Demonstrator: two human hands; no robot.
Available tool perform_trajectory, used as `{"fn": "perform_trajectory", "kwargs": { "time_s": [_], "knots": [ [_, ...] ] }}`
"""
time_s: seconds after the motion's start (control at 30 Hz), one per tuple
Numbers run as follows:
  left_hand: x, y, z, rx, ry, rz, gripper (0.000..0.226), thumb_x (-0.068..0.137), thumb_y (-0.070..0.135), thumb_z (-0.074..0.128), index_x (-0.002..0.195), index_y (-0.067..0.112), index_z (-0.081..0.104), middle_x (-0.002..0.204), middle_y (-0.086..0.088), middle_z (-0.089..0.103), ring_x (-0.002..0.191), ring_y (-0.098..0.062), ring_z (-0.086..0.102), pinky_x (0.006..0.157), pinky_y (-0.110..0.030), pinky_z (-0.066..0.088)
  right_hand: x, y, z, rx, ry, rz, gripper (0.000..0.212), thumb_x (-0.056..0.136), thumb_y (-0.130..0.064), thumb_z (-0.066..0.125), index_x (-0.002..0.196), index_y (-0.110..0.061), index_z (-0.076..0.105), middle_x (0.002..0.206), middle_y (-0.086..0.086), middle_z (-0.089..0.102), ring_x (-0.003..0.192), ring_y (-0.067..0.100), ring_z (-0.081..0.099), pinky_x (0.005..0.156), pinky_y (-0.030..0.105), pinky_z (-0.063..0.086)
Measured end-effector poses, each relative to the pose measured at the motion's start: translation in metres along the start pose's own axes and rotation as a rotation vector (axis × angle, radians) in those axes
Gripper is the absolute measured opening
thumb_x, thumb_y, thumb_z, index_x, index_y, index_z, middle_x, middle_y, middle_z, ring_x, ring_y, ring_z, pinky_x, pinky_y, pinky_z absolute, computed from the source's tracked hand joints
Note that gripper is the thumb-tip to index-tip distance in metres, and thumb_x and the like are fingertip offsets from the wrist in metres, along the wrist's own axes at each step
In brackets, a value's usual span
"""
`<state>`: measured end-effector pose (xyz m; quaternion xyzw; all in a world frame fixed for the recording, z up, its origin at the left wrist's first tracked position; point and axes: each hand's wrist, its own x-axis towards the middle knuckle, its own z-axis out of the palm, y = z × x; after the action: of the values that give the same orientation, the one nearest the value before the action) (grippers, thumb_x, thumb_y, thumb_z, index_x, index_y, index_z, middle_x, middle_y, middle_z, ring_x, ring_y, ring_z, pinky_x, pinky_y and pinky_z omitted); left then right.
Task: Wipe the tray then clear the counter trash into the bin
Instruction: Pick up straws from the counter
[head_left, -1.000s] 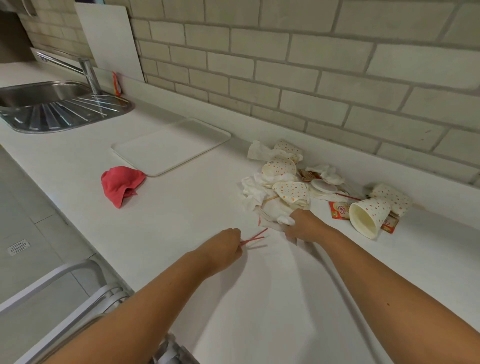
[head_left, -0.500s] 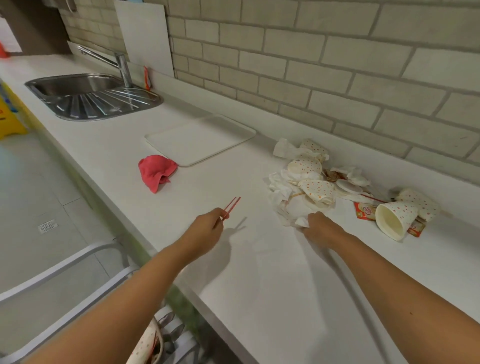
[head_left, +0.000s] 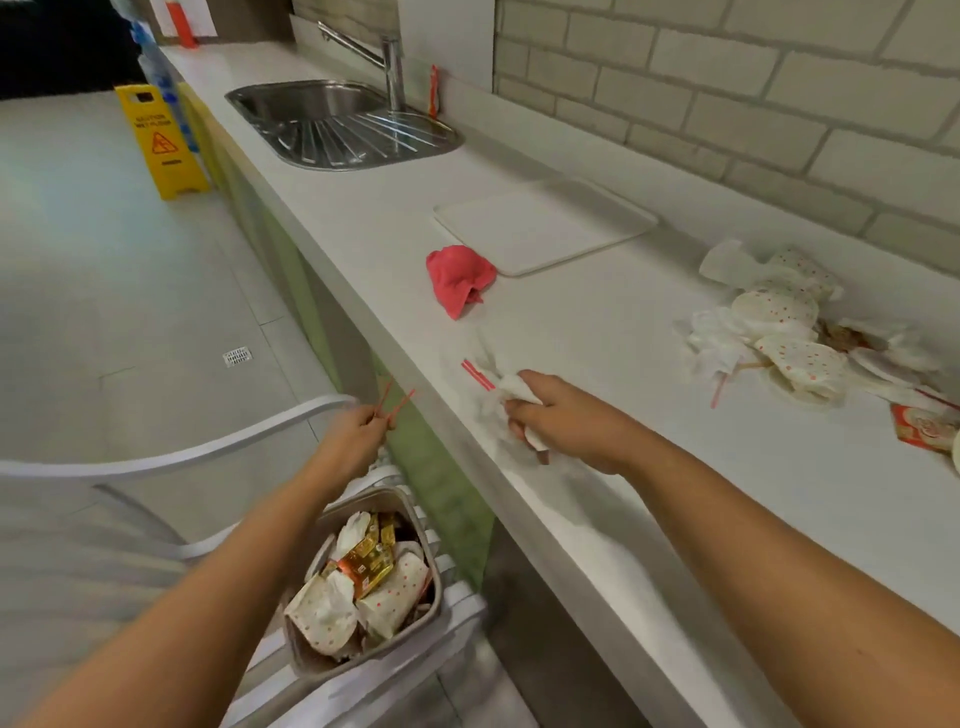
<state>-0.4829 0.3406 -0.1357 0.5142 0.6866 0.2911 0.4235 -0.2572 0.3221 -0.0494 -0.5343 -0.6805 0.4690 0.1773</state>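
Hands, two, bare. Left hand is hanging off the front edge of the counter, near the far rim of the bin. Thumb and forefinger are pinching two thin red stir sticks, which are crossing and pointing up and away. The other fingers are curling in.

Right hand is resting on the counter near its front edge, fingers closing tight round a crumpled white napkin. A red stick is poking out of the wad, possibly a straw, since blur is hiding the detail.

Bin, tan, is sitting below the counter edge on a white slatted seat, holding spotted paper cups, napkins and gold wrappers.

Tray, white, is lying flat on the counter near the wall, beyond both hands. Red cloth is lying bunched just beside its near corner.

Trash pile of flattened spotted cups, tissues and a printed sachet is lying to the right, well apart from the right hand.

Sink is sitting at the far end. Yellow floor sign is standing on the tiles.
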Motion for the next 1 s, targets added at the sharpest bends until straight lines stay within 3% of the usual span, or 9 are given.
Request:
{"fn": "perform_trajectory", "kwargs": {
  "time_s": [0.13,0.23,0.43,0.57,0.7,0.77,0.83,0.93,1.0],
  "knots": [
    [-0.001,-0.048,-0.013,0.161,-0.082,-0.231,0.017,0.095,0.010,0.043,0.096,0.000,0.057,0.075,-0.012,0.051,0.056,-0.018,0.041,0.050,-0.025,0.035,0.035,-0.003,0.068,-0.035,-0.205,0.071,0.018,0.095,-0.008,0.038,0.086,-0.012,0.054,0.071,0.002,0.052,0.063,0.015,0.048,0.052,0.020,0.040],
    [-0.009,-0.072,-0.019,0.247,-0.129,-0.321,0.017,0.093,0.012,0.050,0.094,-0.001,0.060,0.078,-0.011,0.055,0.062,-0.017,0.045,0.059,-0.026,0.041,0.062,0.012,0.109,-0.194,-0.293,0.212,0.020,0.093,-0.011,0.042,0.097,-0.004,0.060,0.085,0.009,0.057,0.069,0.022,0.052,0.061,0.027,0.040],
    [-0.019,-0.106,-0.024,0.393,-0.180,-0.394,0.019,0.092,0.005,0.045,0.101,-0.001,0.061,0.084,-0.007,0.052,0.077,-0.019,0.048,0.065,-0.023,0.039,0.086,0.053,0.164,-0.147,-0.328,0.553,0.015,0.093,-0.002,0.039,0.088,-0.002,0.053,0.077,0.012,0.055,0.057,0.018,0.051,0.043,0.021,0.047],
    [-0.014,-0.129,-0.021,0.330,-0.138,-0.482,0.016,0.093,0.003,0.042,0.090,0.003,0.058,0.075,-0.006,0.052,0.061,-0.014,0.046,0.047,-0.018,0.036,0.097,0.066,0.188,-0.042,-0.260,0.684,0.034,0.094,0.001,0.039,0.127,0.008,0.046,0.070,0.007,0.049,0.052,0.014,0.047,0.036,0.018,0.040],
    [-0.007,-0.144,-0.020,0.179,-0.137,-0.510,0.019,0.092,0.008,0.047,0.103,0.001,0.060,0.088,-0.009,0.057,0.066,-0.014,0.054,0.059,-0.022,0.052,0.109,0.066,0.199,-0.078,-0.250,0.693,0.038,0.095,-0.003,0.039,0.131,0.005,0.044,0.087,0.010,0.054,0.057,0.013,0.044,0.026,0.009,0.029],
    [-0.006,-0.148,-0.018,0.145,-0.140,-0.511,0.012,0.091,0.010,0.049,0.096,0.006,0.059,0.089,-0.008,0.057,0.074,-0.016,0.053,0.065,-0.024,0.050,0.114,0.067,0.203,-0.054,-0.240,0.720,0.037,0.094,-0.004,0.040,0.130,0.005,0.045,0.090,0.011,0.055,0.058,0.014,0.046,0.034,0.017,0.038],
    [-0.006,-0.145,-0.018,0.072,-0.116,-0.515,0.009,0.094,0.014,0.046,0.092,0.010,0.055,0.082,-0.006,0.055,0.072,-0.015,0.051,0.060,-0.022,0.045,0.117,0.067,0.207,0.016,-0.227,0.744,0.040,0.096,-0.006,0.041,0.134,0.004,0.042,0.094,0.013,0.055,0.067,0.019,0.052,0.051,0.023,0.045],
    [-0.005,-0.144,-0.021,0.034,-0.102,-0.514,0.009,0.093,0.014,0.047,0.092,0.009,0.054,0.078,-0.005,0.054,0.066,-0.013,0.048,0.056,-0.020,0.041,0.121,0.066,0.213,0.130,-0.237,0.760,0.050,0.097,-0.020,0.050,0.141,-0.001,0.036,0.133,0.017,0.049,0.103,0.028,0.056,0.089,0.034,0.052],
    [-0.007,-0.143,-0.024,0.015,-0.105,-0.498,0.011,0.093,0.014,0.047,0.086,0.011,0.055,0.077,-0.005,0.054,0.065,-0.013,0.047,0.058,-0.021,0.041,0.121,0.065,0.215,0.192,-0.266,0.768,0.067,0.093,-0.038,0.054,0.145,-0.004,0.029,0.145,0.017,0.039,0.114,0.028,0.051,0.099,0.039,0.046]
  ]
}}
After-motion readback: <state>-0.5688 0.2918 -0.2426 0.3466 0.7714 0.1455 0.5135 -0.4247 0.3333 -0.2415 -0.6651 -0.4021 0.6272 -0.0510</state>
